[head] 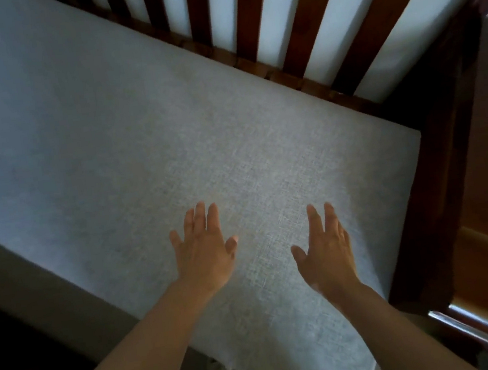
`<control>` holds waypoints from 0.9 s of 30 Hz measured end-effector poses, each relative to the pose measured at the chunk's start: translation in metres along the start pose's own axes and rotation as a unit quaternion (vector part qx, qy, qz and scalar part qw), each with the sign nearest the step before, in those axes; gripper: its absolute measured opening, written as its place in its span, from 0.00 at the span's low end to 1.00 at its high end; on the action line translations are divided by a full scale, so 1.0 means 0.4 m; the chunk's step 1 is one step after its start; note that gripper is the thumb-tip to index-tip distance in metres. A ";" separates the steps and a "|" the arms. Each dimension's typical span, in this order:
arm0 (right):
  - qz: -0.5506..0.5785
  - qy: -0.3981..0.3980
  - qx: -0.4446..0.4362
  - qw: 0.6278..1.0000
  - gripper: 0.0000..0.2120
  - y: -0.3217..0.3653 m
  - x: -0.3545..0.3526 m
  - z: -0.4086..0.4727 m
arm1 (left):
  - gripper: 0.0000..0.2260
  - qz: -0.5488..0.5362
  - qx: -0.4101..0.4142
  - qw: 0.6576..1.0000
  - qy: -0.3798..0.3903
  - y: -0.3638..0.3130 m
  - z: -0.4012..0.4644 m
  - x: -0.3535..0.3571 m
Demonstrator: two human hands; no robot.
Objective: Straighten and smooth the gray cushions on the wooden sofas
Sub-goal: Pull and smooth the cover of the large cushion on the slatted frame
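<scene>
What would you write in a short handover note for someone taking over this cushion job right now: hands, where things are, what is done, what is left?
Left hand: open, fingers straight, over the gray seat cushion; contact unclear.
Right hand: open, fingers spread, over the same cushion nearer the wooden armrest.
The cushion lies flat in the frame, its back edge along the slatted backrest.
Done: the visible surface looks smooth.
Left: sweep toward the corner, then check the other cushions, which are out of view.
</scene>
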State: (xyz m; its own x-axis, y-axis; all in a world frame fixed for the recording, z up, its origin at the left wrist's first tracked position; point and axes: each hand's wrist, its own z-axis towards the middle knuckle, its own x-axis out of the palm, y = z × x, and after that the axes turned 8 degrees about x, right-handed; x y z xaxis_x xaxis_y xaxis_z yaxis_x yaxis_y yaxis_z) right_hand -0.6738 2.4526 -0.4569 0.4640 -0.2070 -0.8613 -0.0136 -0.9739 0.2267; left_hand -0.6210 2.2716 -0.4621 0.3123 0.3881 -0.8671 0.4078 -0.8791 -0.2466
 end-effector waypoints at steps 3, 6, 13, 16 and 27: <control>-0.023 0.001 -0.032 0.999 0.38 0.006 0.001 -0.013 | 0.31 -0.002 -0.030 1.000 -0.007 0.011 -0.051 0.007; -0.040 0.012 -0.061 0.997 0.38 0.012 0.001 -0.024 | 0.31 -0.009 -0.055 0.998 -0.024 0.011 -0.101 0.008; -0.105 0.009 -0.199 0.974 0.36 -0.016 -0.013 -0.092 | 0.31 -0.032 -0.115 0.990 -0.079 -0.040 -0.259 0.025; -0.122 0.008 -0.244 0.962 0.37 -0.013 -0.019 -0.132 | 0.31 -0.032 -0.134 0.984 -0.114 -0.054 -0.339 0.025; -0.091 -0.028 -0.341 0.935 0.38 0.090 -0.036 -0.324 | 0.31 -0.021 -0.185 0.970 -0.155 0.023 -0.570 -0.036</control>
State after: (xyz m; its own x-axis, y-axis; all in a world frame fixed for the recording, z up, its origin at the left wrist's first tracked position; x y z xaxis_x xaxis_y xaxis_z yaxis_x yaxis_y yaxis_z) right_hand -0.5662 2.4328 -0.3774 0.3556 -0.0662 -0.9323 0.6390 -0.7108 0.2941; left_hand -0.4261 2.3209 -0.3531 0.0386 0.2688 -0.9624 0.7119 -0.6833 -0.1623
